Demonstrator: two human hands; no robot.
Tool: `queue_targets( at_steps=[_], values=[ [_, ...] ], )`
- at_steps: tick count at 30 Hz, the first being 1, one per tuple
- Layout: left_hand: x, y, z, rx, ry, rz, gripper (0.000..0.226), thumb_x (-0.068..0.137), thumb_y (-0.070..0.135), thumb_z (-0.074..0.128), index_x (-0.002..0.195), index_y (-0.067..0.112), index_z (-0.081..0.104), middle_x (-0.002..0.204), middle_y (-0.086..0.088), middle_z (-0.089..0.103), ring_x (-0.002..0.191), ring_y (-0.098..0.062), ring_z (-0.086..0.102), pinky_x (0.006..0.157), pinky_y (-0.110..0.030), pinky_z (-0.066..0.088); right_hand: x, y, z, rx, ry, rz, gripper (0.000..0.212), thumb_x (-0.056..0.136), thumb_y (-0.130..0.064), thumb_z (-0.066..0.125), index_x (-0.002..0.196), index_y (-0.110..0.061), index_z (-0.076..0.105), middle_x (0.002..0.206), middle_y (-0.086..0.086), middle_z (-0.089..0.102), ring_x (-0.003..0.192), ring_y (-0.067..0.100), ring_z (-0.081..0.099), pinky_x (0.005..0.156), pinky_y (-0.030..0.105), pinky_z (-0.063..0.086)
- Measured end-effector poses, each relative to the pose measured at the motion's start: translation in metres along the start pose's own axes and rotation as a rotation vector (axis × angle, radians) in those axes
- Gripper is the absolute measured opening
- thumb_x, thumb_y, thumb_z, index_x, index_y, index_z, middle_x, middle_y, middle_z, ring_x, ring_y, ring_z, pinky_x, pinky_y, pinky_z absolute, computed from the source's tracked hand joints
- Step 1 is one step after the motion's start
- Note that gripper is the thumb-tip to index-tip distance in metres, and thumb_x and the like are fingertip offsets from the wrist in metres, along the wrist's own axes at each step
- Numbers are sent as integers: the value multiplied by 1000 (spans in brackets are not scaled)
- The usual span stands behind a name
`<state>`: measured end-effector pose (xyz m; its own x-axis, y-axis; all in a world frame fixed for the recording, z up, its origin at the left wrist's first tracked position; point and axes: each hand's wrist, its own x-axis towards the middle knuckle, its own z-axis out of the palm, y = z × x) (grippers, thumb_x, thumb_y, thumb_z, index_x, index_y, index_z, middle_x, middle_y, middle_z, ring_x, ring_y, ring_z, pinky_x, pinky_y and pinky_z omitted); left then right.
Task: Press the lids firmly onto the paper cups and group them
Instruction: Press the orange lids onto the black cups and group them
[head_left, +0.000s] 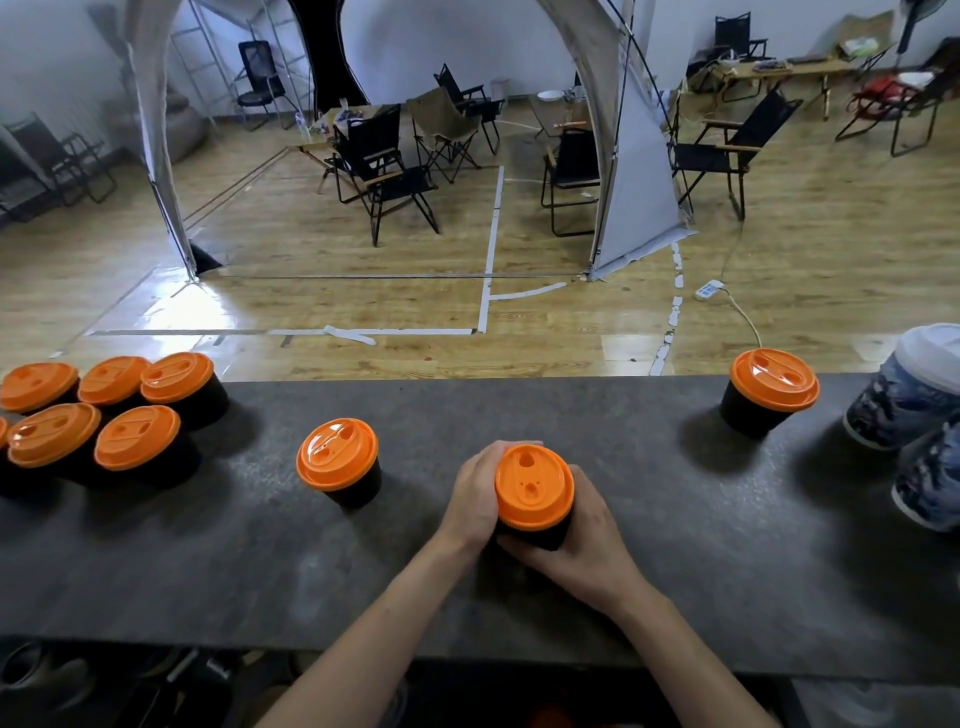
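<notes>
Here both hands, left hand and right hand, wrap the orange-lidded cup

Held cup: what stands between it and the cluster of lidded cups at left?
Head view: one lone lidded cup stands between the held cup and the cluster, touching neither; the rest is bare counter.

Bare forearms angled in from the near edge; the left hand and right hand curled round one lidded cup.
</notes>
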<state>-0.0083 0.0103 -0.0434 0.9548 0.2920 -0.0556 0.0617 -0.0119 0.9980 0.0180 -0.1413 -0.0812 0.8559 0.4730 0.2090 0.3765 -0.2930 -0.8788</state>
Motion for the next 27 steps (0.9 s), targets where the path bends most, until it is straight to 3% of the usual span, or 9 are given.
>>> queue_targets(
  at_steps=[3,6,10,15,18,22,27],
  values=[
    [-3,-5,5,-15,89,5,50,94,41,39,105,10,76,104,-2,78,99,-10,71,82,-15,51,0,-2,1,42,41,39,86,54,-58,96,125,-38,51,119,-21,61,112,-1,61,91,21,50],
    [-1,-5,3,-37,54,1,48,94,38,41,109,8,75,110,-2,77,105,-12,70,87,-17,51,0,0,-2,36,30,38,78,57,-52,95,122,-35,54,116,-18,63,110,2,62,91,30,52],
    [-1,-5,-6,-47,-33,8,51,97,35,37,117,6,74,118,-3,76,115,-15,68,96,-19,49,1,1,-5,-9,-43,2,72,60,-49,88,122,-45,51,119,-14,62,114,7,60,98,42,51],
    [-4,-13,0,-6,75,51,50,97,36,35,115,10,74,117,-3,75,114,-13,67,100,-27,50,0,1,0,37,11,33,88,54,-55,97,126,-31,52,121,-17,62,113,1,61,93,25,51],
    [-1,-13,-1,2,69,35,49,96,37,37,116,10,74,120,-3,74,117,-15,66,105,-32,48,0,1,-2,31,24,39,79,57,-49,97,121,-33,54,117,-18,63,109,0,62,90,25,52],
    [2,-10,-10,-1,-36,15,53,98,37,35,122,6,70,122,-6,73,117,-15,66,99,-20,48,1,1,-4,-1,-34,-7,71,61,-45,89,123,-36,56,116,-16,63,112,6,61,95,41,52],
    [-4,-14,-6,-22,10,24,53,98,38,34,118,7,72,114,-3,76,111,-11,69,91,-16,48,0,-4,-1,21,5,25,86,56,-57,93,127,-30,53,121,-18,62,115,-1,59,95,26,50]
  ],
)
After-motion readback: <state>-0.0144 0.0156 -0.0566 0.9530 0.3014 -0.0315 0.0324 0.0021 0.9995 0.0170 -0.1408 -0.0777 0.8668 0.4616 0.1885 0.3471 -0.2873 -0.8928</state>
